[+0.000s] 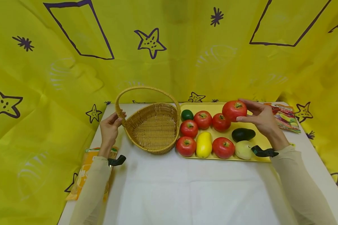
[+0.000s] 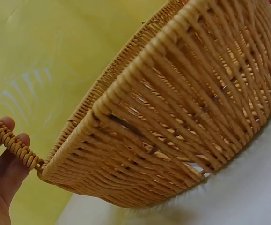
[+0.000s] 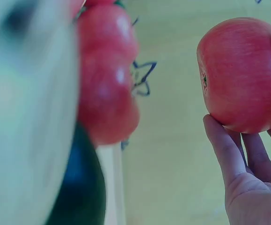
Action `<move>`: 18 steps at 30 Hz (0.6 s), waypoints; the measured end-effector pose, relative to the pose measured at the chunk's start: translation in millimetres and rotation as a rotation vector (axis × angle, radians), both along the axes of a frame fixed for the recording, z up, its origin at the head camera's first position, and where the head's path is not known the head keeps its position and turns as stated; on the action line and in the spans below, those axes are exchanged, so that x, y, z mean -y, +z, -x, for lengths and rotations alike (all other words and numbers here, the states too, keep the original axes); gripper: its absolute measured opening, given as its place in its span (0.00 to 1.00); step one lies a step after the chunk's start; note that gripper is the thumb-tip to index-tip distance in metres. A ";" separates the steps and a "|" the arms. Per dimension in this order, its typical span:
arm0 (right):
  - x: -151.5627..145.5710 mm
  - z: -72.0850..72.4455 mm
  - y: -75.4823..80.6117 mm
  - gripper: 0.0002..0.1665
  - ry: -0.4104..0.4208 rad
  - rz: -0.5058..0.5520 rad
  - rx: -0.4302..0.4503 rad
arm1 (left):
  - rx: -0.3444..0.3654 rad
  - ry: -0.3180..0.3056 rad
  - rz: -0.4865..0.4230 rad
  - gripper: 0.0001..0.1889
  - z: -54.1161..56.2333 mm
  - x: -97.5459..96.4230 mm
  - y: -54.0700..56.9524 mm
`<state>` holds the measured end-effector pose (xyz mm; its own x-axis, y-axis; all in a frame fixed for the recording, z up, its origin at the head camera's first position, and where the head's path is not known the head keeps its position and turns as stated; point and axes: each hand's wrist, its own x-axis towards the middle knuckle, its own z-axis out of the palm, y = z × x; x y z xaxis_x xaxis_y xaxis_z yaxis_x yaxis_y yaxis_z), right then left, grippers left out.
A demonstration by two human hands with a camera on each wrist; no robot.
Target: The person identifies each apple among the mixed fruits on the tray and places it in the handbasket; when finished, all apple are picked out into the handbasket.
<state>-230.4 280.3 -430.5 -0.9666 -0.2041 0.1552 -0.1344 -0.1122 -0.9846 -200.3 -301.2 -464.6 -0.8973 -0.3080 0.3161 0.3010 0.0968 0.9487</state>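
My left hand (image 1: 110, 130) pinches the base of the handle of a woven wicker basket (image 1: 155, 128) at its left end. In the left wrist view, the fingers wrap that coiled handle (image 2: 17, 146) beside the basket's corner. Nothing lies inside the basket. A red apple (image 1: 234, 110) is in my right hand (image 1: 263, 118), held between thumb and fingers above the right part of a yellow tray (image 1: 214, 107). The right wrist view shows this apple (image 3: 243, 75) with fingertips under it. Several more red apples, such as one front apple (image 1: 223, 147), sit on the tray.
Also on the tray are a yellow oblong fruit (image 1: 204, 145), a dark green avocado (image 1: 243, 134), a pale round fruit (image 1: 243, 149) and a small green fruit (image 1: 187, 114). Colourful packets lie at the right (image 1: 285, 117) and the left (image 1: 85, 172). A yellow cloth hangs behind.
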 end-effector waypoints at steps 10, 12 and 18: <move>41.3 -11.2 14.3 0.38 0.117 0.111 -0.093 | 0.011 -0.001 -0.005 0.19 2.1 0.9 4.4; 49.9 -13.3 15.3 0.39 0.132 0.094 -0.087 | 0.012 0.003 -0.003 0.20 2.0 0.7 4.8; 79.2 -17.3 15.6 0.40 0.167 -0.005 -0.103 | 0.015 0.016 0.016 0.19 1.0 0.5 4.9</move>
